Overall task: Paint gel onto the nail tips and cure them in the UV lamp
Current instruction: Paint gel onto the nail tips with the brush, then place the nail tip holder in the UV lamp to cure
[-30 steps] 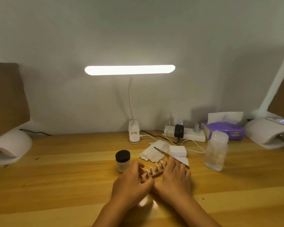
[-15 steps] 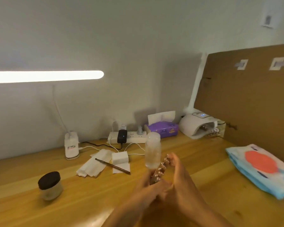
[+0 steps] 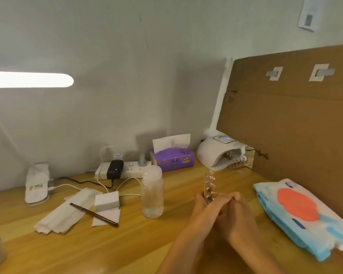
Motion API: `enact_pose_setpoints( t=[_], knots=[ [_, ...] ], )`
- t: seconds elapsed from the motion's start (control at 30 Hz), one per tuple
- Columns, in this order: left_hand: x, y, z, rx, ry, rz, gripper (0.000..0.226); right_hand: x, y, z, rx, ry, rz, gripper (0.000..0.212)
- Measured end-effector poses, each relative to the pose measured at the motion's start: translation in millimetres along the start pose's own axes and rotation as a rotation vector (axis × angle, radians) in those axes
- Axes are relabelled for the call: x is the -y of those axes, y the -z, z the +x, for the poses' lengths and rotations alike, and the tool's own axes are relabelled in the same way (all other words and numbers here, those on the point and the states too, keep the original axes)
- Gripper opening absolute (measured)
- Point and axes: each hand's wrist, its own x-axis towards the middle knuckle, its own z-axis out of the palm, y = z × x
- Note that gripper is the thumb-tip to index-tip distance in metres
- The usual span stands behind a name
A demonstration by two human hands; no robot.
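Above the yellow wooden tabletop, the left hand and right hand both pinch the near end of a slim strip of glossy nail tips, pointing it toward the white domed UV lamp at one o'clock, probably for curing.

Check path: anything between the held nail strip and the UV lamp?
Nothing lies on the table between the nail strip and the UV lamp. Another set of tips sits in the lamp's opening, though.

Home nail-art desk (UV lamp, tissue box, power strip)
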Motion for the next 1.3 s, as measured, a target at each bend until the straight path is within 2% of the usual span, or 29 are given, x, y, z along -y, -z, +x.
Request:
enact_pose_setpoints(
  t=[0.13,0.3,0.4,0.47,0.57,0.6,0.73,0.8,0.9,1.03,1.13,1.23,1.3],
  knots=[
    [4.1,-4.2,30.5,-0.014,-0.003,-0.005,0.077,-7.8,-3.4,17.0,0.062,-0.051,0.035,0.022],
    [1.7,-13.8,67.6,0.013,0.014,0.003,0.089,-16.8,-4.1,35.8,0.061,-0.147,0.169,0.019],
    [-3.7,-20.4,80.3,0.02,0.041,-0.136,0.104,-25.9,-2.3,44.6,0.119,-0.171,0.263,0.018],
    [-4.8,-22.3,83.9,0.066,0.076,-0.267,0.098,-29.0,0.4,53.6,0.185,-0.221,0.295,0.019],
    [-4.9,-16.8,91.2,0.179,0.04,-0.332,0.061,-28.7,6.9,65.3,0.27,-0.276,0.4,0.011],
    [-3.1,-13.1,92.5,0.206,0.035,-0.347,0.061,-30.5,8.1,67.2,0.269,-0.272,0.443,0.009],
    [1.2,-1.5,92.7,0.262,0.018,-0.413,0.089,-29.6,9.4,67.3,0.217,-0.236,0.524,0.007],
    [0.2,-1.3,91.2,0.274,0.01,-0.398,0.096,-29.1,6.8,67.7,0.195,-0.228,0.5,0.008],
    [-2.8,-4.8,91.1,0.237,0.017,-0.344,0.092,-32.4,4.1,70.7,0.153,-0.228,0.356,0.01],
    [-12.6,-14.4,92.2,0.145,0.065,-0.312,0.082,-40.7,1.9,81.7,0.066,-0.261,0.248,0.014],
    [-14.0,-19.4,96.0,0.028,0.049,-0.222,0.079,-50.4,4.9,99.0,0.065,-0.327,0.219,0.016],
    [-2.1,-13.9,102.2,-0.121,-0.107,-0.038,0.053,-62.2,14.2,125.7,0.081,-0.333,0.046,0.018],
    [5.4,-10.0,104.4,-0.146,-0.171,0.006,0.034,-67.1,19.7,143.9,0.081,-0.345,-0.086,0.024]
  ],
)
